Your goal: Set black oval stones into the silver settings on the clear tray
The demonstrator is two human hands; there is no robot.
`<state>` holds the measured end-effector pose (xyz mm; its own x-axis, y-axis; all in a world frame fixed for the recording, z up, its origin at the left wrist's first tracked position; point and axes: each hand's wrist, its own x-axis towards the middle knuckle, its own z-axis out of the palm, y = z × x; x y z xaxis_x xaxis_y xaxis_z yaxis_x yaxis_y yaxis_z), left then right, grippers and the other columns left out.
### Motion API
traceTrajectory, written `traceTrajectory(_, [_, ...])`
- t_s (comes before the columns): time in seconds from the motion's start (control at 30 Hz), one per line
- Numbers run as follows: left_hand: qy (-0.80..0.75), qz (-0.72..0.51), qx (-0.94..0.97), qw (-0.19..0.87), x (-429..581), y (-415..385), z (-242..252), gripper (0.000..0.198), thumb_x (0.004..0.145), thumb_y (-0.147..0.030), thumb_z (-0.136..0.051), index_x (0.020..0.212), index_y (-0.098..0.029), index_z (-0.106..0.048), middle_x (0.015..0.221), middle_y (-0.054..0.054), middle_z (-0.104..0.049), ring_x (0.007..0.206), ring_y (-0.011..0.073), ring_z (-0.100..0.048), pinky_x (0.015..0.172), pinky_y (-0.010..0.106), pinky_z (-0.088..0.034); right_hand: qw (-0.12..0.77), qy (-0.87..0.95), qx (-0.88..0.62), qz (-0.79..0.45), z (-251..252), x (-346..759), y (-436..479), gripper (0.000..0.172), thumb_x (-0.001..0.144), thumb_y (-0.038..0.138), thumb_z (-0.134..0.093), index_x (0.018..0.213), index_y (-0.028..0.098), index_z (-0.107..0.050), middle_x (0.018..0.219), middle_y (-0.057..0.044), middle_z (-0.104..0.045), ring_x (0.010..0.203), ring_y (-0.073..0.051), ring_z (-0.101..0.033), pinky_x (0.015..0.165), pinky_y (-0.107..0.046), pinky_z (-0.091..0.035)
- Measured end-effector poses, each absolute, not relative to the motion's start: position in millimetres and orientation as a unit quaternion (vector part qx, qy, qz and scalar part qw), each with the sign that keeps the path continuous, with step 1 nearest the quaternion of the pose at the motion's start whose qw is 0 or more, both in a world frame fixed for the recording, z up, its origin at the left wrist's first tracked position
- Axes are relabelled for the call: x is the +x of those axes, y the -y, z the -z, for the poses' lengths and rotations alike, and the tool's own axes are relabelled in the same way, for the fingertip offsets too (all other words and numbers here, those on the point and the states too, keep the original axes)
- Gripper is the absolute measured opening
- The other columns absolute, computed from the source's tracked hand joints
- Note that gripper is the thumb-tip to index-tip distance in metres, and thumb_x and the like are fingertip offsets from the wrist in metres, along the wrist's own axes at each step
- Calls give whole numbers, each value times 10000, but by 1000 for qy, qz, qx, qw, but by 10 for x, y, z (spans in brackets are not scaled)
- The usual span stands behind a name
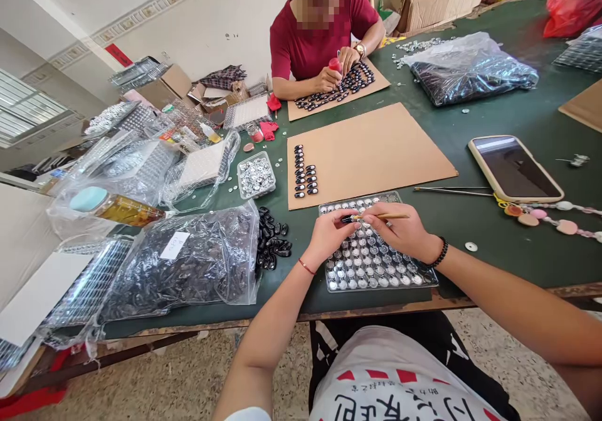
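Note:
Over a clear plastic tray (376, 281) of round silvery pieces, both my hands meet. My left hand (329, 236) pinches a small black clip-like piece (348, 219). A thin wooden-handled tool (392, 216) is held in my right hand (399, 231), its tip at the black piece; I cannot make out the kind of tip. Just beyond the tray lies a cardboard sheet (376, 151), with short rows of black pieces (300, 170) bearing white spots along its left side. A pile of loose black pieces (273, 245) sits left of my left hand.
A bag of black pieces (188, 264) and a tub of small discs (256, 176) stand left. On the right lie a phone (515, 167) with a beaded strap and thin metal tweezers (451, 190). Across the table, a person (324, 51) works over another cardboard sheet (301, 112).

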<state>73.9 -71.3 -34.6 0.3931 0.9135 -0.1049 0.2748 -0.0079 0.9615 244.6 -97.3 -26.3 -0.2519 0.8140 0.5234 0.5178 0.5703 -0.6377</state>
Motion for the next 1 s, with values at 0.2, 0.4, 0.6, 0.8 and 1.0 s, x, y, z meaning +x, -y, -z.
traceTrajectory(0.2, [-455,-305,635,544,756,724,319,335,665,-328,-618,954,-160,-631,726,48,-632,596,124,-559,576,242,-462,425,777,-435,-163,279,2452,972,198,837,280,-420,780,189,-587,728,-44,-626,675,-148,-564,641,-262,-420])
traceTrajectory(0.4, [-470,-297,648,521,745,738,283,335,672,-353,-607,943,-160,-643,692,50,-629,579,132,-548,548,238,-437,406,788,-436,-155,267,2415,971,223,845,298,-400,774,193,-584,679,-32,-607,630,-137,-549,602,-249,-402])
traceTrajectory(0.6, [-483,-314,641,507,749,759,303,255,678,-307,-599,878,-155,-647,680,43,-626,582,130,-547,539,230,-429,417,768,-443,-201,246,2375,988,239,837,342,-416,747,196,-581,658,-32,-602,616,-138,-544,597,-252,-400])
traceTrajectory(0.8, [-462,-288,631,553,806,809,264,208,703,-296,-575,841,-144,-607,614,29,-592,557,120,-554,510,216,-417,455,537,-443,-555,212,2435,815,409,848,487,-283,629,178,-437,513,18,-479,380,-78,-411,388,-208,-343])
traceTrajectory(1.0, [-459,-309,622,554,832,816,307,240,726,-320,-555,917,-178,-525,705,29,-614,631,132,-583,552,224,-429,413,625,-499,-437,250,2431,780,174,718,346,-552,739,173,-549,697,2,-579,624,-115,-517,515,-212,-391])
